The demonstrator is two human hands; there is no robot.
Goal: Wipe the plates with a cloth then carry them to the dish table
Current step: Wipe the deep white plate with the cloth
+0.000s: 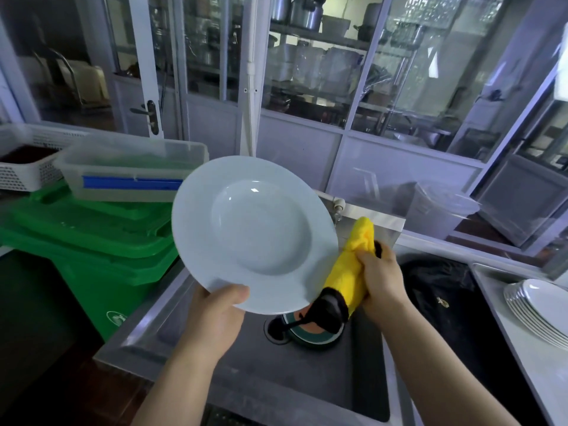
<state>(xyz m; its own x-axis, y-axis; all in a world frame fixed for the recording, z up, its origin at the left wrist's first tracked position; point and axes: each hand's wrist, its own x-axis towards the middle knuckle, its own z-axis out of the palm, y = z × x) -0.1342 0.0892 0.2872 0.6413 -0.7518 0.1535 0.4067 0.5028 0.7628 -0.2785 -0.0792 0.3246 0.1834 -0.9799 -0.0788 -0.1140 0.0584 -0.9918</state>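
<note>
At the centre of the frame, the left hand grips the lower rim of a pale blue round deep-rimmed ceramic plate, tilted over a grey metal sink. Just right of it, the right hand clutches a bunched yellow cloth with black trim touching the plate's edge. A stack of white plates sits at the right edge, and a green plastic bin stands at the left.

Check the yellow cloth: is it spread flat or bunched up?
Bunched up. The right hand grips the cloth in a wad beside the plate, its ends sticking out above and below the fist.
</note>
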